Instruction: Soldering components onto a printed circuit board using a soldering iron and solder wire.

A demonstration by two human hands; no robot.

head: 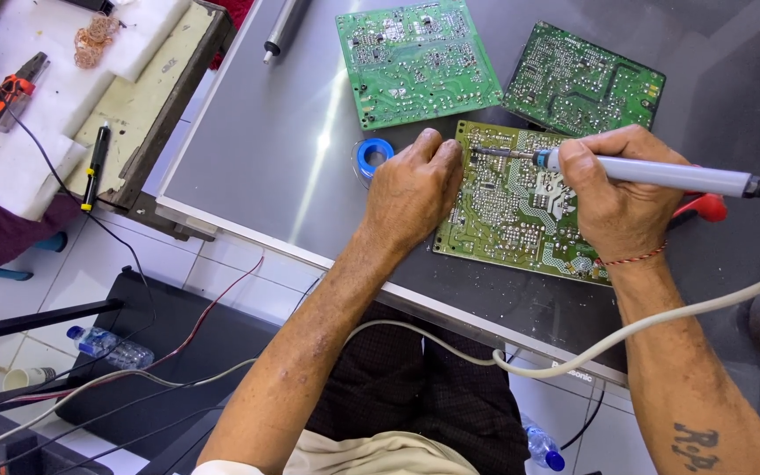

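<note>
A green circuit board [512, 220] lies solder side up on the grey table [257, 149]. My left hand [411, 189] rests on the board's left edge, fingers curled, pressing it down. My right hand [613, 198] grips a soldering iron [653, 171] with a pale grey handle. The iron's metal tip touches the board near its upper left corner, just right of my left fingertips. A cream cable runs from the iron down past my right forearm.
Two more green circuit boards [415, 57] [582, 79] lie behind. A blue solder spool [373, 154] sits left of my left hand. A metal tool [283, 26] lies at the back. A side bench [134, 97] holds orange pliers [2, 95] and a black pen [95, 163]. Bottles and cables lie on the floor.
</note>
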